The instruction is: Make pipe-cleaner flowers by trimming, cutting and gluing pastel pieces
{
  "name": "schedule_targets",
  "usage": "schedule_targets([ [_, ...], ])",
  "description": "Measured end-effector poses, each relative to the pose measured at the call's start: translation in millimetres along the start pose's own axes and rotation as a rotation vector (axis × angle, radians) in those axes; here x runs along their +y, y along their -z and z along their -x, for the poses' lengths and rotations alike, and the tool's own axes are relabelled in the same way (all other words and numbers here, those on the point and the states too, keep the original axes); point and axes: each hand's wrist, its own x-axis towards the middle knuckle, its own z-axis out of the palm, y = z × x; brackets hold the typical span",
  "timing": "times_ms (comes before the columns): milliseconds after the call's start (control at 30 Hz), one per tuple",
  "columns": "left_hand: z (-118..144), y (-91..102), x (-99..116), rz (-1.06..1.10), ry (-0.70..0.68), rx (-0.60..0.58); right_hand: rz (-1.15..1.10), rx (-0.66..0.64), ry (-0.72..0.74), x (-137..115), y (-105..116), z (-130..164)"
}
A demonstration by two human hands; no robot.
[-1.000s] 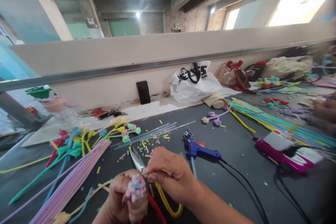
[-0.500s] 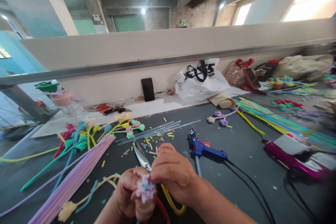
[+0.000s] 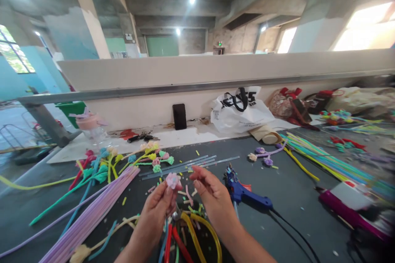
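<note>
Left hand (image 3: 159,205) raised over the dark table (image 3: 293,189), fingertips pinched on a small pink chenille flower (image 3: 173,180) with a blue centre, held up above the scraps. Right hand (image 3: 212,197) just beside it, close to the flower but not touching it, fingers loosely curled and slightly apart, nothing in them. Under the hands: scissors (image 3: 185,234) with yellow and red handle loops lying flat, blades mostly hidden by the wrists. Blue glue gun (image 3: 243,193) lies just right of the right hand, black cord trailing off toward the near edge. Left of the hands a bundle of lilac pipe cleaners (image 3: 92,213) runs diagonally, and past it a pile of finished flower stems (image 3: 123,162) in green, yellow and pink. Clear glue sticks (image 3: 188,163) lie behind the hands among coloured snippets. Further back, against the low wall: black phone (image 3: 179,116) standing upright, white plastic bag (image 3: 239,109) with black print, keys (image 3: 143,136). Far right a long spread of coloured pipe cleaners (image 3: 327,158) and a magenta box (image 3: 352,207), partly blurred.
</note>
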Motion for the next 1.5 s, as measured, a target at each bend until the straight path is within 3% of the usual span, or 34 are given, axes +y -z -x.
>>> schedule_targets([
  [67, -1, -0.8, -2, -0.084, -0.082, 0.03, 0.042, -0.009, 0.034, 5, -1, 1],
  [167, -1, 1.0, -6, -0.212, -0.164, -0.016, 0.086, -0.077, 0.114, 1, -1, 4],
  [433, -2, 4.1, -11, -0.003, -0.012, -0.159, 0.064, -0.294, 0.257, -18, 5, 9],
  [600, 0, 4.8, -13, -0.05, -0.001, -0.205, 0.072, -0.222, 0.268, -17, 2, 11],
  [767, 1, 3.1, -11, -0.142, -0.026, -0.161, 0.112, -0.223, 0.362, -19, 1, 10],
  [1300, 0, 7.3, -18, -0.211, -0.089, -0.16, 0.512, -0.119, 0.572, -20, 2, 8],
  [1500, -2, 9.6, -23, -0.226, -0.104, -0.12, 0.606, -0.115, 0.554, -18, 1, 12],
])
